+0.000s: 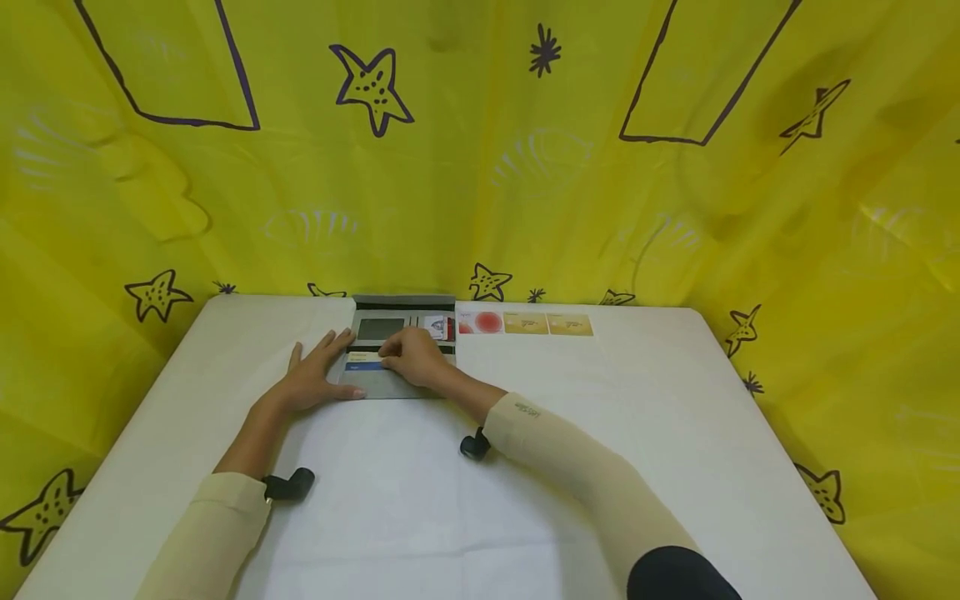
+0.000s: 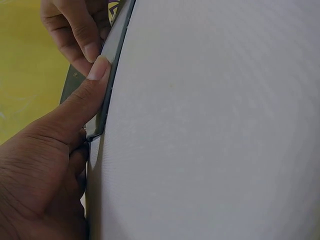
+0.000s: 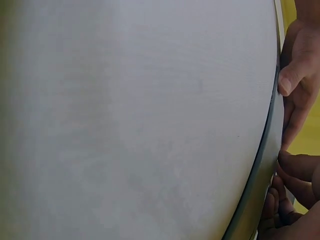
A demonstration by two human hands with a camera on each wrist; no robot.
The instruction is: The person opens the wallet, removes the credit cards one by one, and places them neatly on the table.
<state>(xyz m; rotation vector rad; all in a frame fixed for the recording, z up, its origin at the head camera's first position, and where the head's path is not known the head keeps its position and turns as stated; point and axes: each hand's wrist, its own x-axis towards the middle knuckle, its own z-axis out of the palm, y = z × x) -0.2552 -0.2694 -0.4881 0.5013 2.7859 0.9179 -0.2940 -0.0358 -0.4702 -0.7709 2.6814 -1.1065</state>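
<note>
A grey wallet (image 1: 393, 387) lies unfolded near the back edge of the table. My left hand (image 1: 306, 382) rests along its left side with fingers spread, the thumb pressing the near left corner. At the wallet's middle, my right hand (image 1: 415, 357) pinches a card at the lower pocket with thumb and fingertips; most of that card is hidden. Beside those fingertips, a cream card (image 1: 362, 356) and a blue card (image 1: 363, 366) show above the pocket. The upper half holds a dark panel (image 1: 381, 330) and a white and red card (image 1: 437, 327).
Right of the wallet lie a card with a red circle (image 1: 488, 322) and two gold cards (image 1: 526, 323), in a row. A white cloth (image 1: 570, 433) covers the table. Behind it hangs a yellow patterned curtain (image 1: 450, 192).
</note>
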